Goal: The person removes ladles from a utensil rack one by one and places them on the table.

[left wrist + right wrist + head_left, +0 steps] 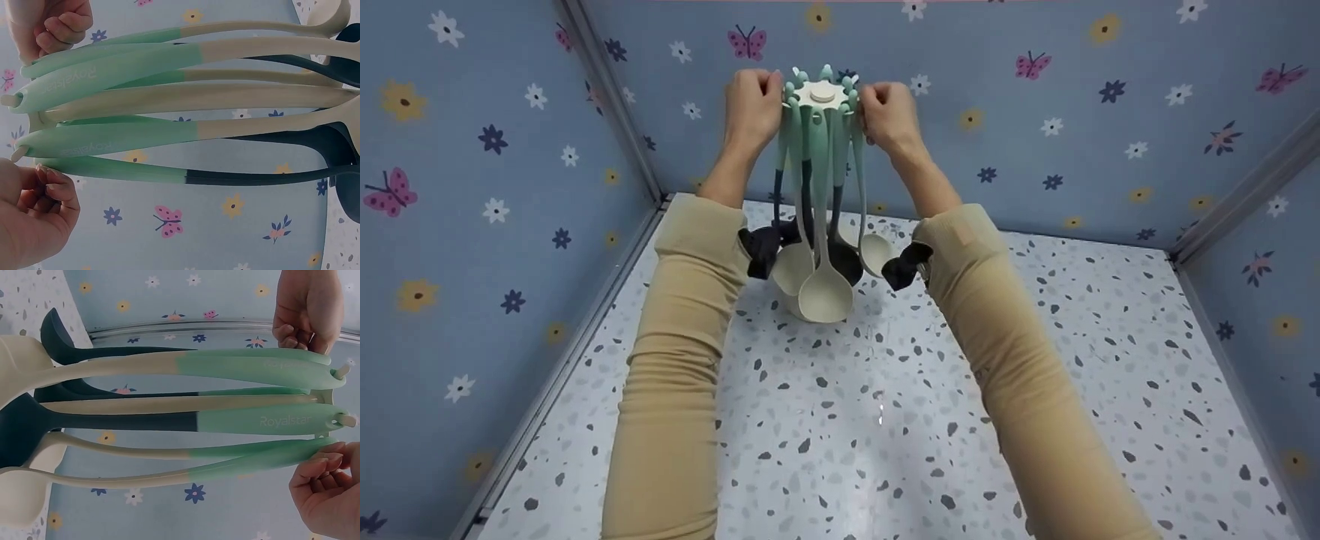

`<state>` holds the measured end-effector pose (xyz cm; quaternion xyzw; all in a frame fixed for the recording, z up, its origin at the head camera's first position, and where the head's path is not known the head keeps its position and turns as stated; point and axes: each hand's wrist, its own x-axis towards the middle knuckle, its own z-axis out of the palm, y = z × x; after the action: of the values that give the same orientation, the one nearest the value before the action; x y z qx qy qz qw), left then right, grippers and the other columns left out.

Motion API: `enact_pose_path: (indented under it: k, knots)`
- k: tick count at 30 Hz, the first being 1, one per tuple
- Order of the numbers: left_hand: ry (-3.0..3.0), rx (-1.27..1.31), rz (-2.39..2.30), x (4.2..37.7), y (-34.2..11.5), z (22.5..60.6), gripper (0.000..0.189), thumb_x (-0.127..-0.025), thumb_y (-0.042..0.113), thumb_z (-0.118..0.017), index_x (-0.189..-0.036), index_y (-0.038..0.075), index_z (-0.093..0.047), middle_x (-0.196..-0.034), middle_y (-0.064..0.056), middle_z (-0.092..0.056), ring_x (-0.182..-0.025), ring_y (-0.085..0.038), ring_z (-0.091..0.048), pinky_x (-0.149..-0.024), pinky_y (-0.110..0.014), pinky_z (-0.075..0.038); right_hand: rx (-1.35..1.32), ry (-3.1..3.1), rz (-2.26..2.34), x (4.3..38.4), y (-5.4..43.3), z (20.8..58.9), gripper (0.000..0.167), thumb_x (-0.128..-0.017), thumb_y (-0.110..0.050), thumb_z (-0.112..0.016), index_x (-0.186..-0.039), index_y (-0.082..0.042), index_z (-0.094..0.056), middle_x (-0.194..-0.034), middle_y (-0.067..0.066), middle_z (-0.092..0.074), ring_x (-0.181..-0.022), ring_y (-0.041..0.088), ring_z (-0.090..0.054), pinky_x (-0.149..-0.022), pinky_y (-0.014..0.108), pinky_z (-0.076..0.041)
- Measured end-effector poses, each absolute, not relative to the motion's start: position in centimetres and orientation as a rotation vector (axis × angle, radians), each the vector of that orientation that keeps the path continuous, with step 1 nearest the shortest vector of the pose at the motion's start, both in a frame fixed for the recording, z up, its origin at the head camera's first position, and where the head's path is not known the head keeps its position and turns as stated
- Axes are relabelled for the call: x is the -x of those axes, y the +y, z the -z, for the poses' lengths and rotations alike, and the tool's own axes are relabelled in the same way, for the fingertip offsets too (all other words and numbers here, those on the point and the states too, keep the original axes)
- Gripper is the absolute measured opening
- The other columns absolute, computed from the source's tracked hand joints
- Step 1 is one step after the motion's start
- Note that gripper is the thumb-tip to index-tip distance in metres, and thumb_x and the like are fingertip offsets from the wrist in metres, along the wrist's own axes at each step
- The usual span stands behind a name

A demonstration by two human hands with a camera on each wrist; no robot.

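A rotating utensil stand with a pale round top bears several kitchen utensils with mint-green handles. At its left side my left hand pinches the handle end of a dark ladle. Opposite, my right hand pinches the handle end of a cream ladle, its fingers curled. In front hangs a large cream spoon, heads down like the others. Both hands also show in the left wrist view, the left hand low and the right hand high. The stand's base is mostly hidden behind the utensil heads.
The stand is on a white speckled tabletop, close to the back panel. Blue panels with flowers and butterflies, including a left panel, enclose the table. Black straps are on both sleeves.
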<state>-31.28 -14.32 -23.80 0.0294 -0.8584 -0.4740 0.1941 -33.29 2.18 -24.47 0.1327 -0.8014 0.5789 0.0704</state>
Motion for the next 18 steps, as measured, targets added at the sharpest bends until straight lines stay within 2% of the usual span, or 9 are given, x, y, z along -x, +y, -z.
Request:
enact_pose_path:
  k: [18]
  knots:
    - [-2.372,0.037,1.28,31.2,-12.3,24.1,0.035,-0.096,0.019,-0.038,-0.062,0.012,-0.037,-0.06,0.001,-0.034,-0.054,-0.005,-0.033,-0.051,-0.021,-0.027,-0.239,-2.318,-1.824,32.5,3.9,24.6,0.034,-0.089,-0.007,-0.042,-0.056,-0.009,-0.037,-0.051,-0.001,-0.033,-0.043,0.009,-0.032,-0.041,0.019,-0.03]
